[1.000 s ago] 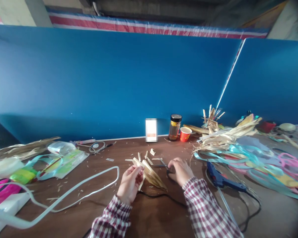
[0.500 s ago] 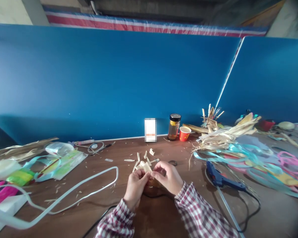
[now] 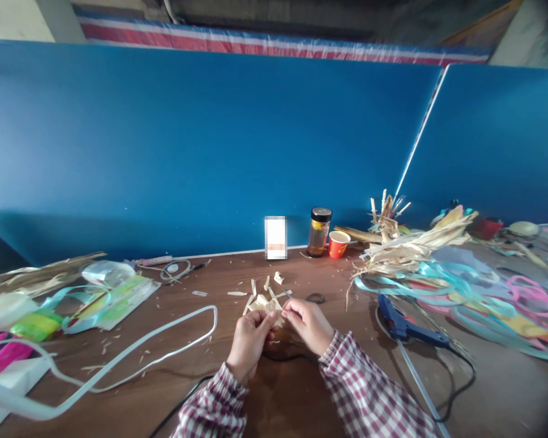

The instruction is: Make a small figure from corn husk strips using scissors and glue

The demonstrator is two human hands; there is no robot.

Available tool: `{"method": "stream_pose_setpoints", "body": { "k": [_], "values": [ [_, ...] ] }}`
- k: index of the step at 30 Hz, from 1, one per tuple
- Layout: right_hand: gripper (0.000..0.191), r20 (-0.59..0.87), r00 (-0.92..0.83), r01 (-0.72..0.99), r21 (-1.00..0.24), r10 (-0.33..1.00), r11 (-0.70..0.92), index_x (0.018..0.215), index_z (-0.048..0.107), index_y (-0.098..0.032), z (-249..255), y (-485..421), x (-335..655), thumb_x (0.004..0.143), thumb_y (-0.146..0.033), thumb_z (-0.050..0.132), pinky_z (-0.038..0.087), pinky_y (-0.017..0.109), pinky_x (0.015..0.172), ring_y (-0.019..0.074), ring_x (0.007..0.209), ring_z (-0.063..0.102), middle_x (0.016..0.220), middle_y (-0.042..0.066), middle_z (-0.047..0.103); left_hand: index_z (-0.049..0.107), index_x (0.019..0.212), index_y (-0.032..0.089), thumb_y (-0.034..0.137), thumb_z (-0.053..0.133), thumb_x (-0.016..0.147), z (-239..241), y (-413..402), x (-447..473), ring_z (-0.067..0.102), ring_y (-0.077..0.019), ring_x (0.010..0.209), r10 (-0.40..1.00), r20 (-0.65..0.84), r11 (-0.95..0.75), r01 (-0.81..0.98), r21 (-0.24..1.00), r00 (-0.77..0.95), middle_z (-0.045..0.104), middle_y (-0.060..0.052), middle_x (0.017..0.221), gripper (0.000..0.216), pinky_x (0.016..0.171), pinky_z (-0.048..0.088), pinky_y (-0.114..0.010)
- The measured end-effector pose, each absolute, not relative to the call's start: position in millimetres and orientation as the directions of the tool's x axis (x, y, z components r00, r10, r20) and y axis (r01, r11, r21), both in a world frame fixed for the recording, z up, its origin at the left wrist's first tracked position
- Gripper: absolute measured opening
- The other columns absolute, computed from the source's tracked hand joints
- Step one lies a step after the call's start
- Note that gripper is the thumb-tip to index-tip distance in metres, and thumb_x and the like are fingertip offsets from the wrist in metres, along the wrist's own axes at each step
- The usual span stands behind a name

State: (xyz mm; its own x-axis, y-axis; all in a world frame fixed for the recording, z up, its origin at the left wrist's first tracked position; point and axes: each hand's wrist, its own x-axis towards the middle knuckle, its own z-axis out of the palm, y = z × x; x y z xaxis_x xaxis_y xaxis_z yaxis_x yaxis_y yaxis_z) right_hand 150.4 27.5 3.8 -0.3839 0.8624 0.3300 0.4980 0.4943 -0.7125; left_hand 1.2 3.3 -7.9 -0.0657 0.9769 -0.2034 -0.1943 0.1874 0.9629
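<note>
Pale strips of dried husk (image 3: 261, 302) fan out from the fingers of my left hand (image 3: 249, 340), which is closed in a pinch around them. My right hand (image 3: 313, 327) is also closed, its thumb and fingertips pressed together at the right edge of the same husk piece. Both sets of fingertips nearly meet over the table, and the exact grip of the right fingers is partly hidden. Just beyond, small husk scraps (image 3: 278, 278) lie on the brown table (image 3: 283, 401). A dark ring-shaped object (image 3: 316, 298) rests behind my right hand.
To the right lie a blue glue gun (image 3: 408, 328) with a black cord, turquoise ribbons (image 3: 395, 286) and a husk heap (image 3: 420, 243). A jar (image 3: 319, 232) and red paper cup (image 3: 338, 244) stand by the blue partition (image 3: 237, 146). A white looped tube (image 3: 132, 344) arches at left.
My right fingertips have shifted slightly along the husk, and the strips in my left hand have turned a little. The view has tilted very slightly.
</note>
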Motion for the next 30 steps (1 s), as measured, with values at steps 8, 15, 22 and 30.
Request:
{"method": "stream_pose_setpoints", "body": {
  "k": [8,15,22,30],
  "values": [
    [0.017,0.368,-0.314,0.717,-0.513,0.875,0.473,0.076,0.060,-0.019,-0.3,36.2,158.9,0.086,-0.019,0.046,0.036,0.024,0.067,0.0156,0.074,0.054,0.074,0.002,0.062,0.055,0.061,0.012,0.040,0.073,0.061,-6.3,3.4,0.0,0.041,-0.0031,0.039,0.972,-0.233,0.220,-0.248,0.943,-0.023,0.055,0.002,0.049,0.033,0.037,0.031,-0.013],
    [0.023,0.355,-0.062,0.797,-0.546,0.933,0.260,0.073,0.063,-0.021,-4.6,45.6,174.4,0.086,-0.027,0.045,0.032,0.023,0.057,0.0148,0.063,0.055,0.067,0.002,0.062,0.054,0.065,0.012,0.038,0.073,0.062,1.3,3.9,-4.9,0.040,-0.0010,0.040,0.963,-0.265,0.233,-0.347,0.908,-0.045,0.056,0.002,0.053,0.033,0.038,0.032,-0.011],
    [0.026,0.266,-0.135,0.560,-0.774,0.955,0.295,0.075,0.067,-0.017,-3.3,50.3,174.3,0.083,-0.031,0.047,0.041,0.025,0.061,0.0163,0.064,0.059,0.068,0.004,0.066,0.053,0.062,0.013,0.032,0.073,0.063,2.3,1.8,-2.3,0.038,-0.0012,0.040,0.967,-0.253,0.236,-0.322,0.917,-0.012,0.050,0.004,0.051,0.028,0.038,0.030,-0.012],
    [0.030,0.226,-0.124,0.476,-0.841,0.966,0.258,0.073,0.067,-0.016,-11.3,58.6,176.5,0.083,-0.034,0.045,0.042,0.023,0.049,0.0137,0.052,0.055,0.060,0.003,0.062,0.059,0.062,0.013,0.036,0.069,0.065,2.4,-0.7,-1.0,0.044,-0.0046,0.043,0.972,-0.228,0.235,-0.216,0.948,0.056,0.054,0.001,0.053,0.025,0.040,0.032,-0.015]
  ]
}}
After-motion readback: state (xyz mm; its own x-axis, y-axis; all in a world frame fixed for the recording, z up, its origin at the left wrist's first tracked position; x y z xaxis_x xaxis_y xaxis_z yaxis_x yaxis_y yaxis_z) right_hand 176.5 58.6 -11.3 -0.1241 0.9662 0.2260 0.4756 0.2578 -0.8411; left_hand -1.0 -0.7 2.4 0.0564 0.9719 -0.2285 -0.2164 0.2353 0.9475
